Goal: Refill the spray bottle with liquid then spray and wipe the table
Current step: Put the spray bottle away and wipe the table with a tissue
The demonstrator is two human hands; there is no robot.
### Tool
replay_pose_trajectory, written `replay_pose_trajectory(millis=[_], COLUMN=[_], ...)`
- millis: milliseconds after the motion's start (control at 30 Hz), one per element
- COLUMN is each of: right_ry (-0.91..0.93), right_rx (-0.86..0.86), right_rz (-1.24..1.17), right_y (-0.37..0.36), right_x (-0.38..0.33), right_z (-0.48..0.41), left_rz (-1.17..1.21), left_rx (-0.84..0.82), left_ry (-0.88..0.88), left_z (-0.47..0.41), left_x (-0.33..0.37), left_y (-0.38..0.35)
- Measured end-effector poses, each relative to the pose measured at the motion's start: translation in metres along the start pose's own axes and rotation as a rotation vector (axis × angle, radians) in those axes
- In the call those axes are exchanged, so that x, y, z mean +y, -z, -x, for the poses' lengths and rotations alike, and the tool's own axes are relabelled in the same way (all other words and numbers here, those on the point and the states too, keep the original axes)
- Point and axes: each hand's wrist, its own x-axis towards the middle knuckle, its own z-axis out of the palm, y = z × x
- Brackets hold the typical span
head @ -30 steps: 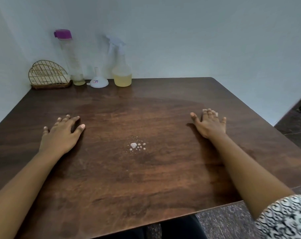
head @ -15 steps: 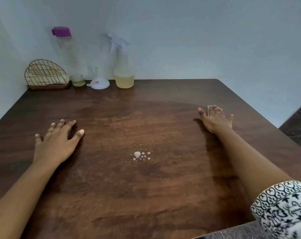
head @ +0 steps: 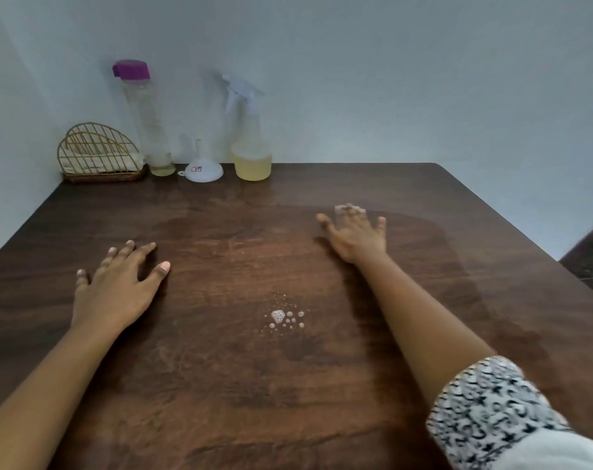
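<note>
Left hand (head: 113, 293) flat on surface (head: 220, 385), fingers spread, right hand (head: 356, 235) open (perhaps over a cloth), foam (head: 283, 318) between fingers, spray bottle (head: 251, 144) beyond.

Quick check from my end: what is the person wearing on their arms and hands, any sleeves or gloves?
No gloves: the left hand and right hand are bare. The left forearm is bare as far as the frame shows. The right arm wears a white sleeve with a black swirling print, ending partway up the forearm. The right fingertips are blurred, so I cannot tell about rings.

Both hands, left (head: 113, 293) and right (head: 358, 237), lie flat on the table (head: 220, 385) around foam (head: 283, 318).
</note>
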Motion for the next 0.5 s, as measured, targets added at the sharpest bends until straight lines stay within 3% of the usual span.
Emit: replay_pose_trajectory(millis=[133,233,333,500], right_ry=[-0.296,-0.365,-0.224,0.228], right_rx=[0.000,-0.007,0.042,-0.050], right_rz=[0.024,0.073,0.085,-0.017], right_y=[0.022,0.021,0.004,-0.027], right_x=[0.093,0.083,0.003,-0.162], right_z=[0.003,0.000,-0.005,0.017], left_rz=[0.012,0.021,0.018,0.054], left_rx=[-0.002,0.009,0.014,0.072], left_ry=[0.005,0.008,0.002,-0.022], left_z=[-0.001,-0.002,-0.002,-0.002], left_x=[0.000,0.000,0.000,-0.006], left_y=[0.001,0.002,0.003,0.005])
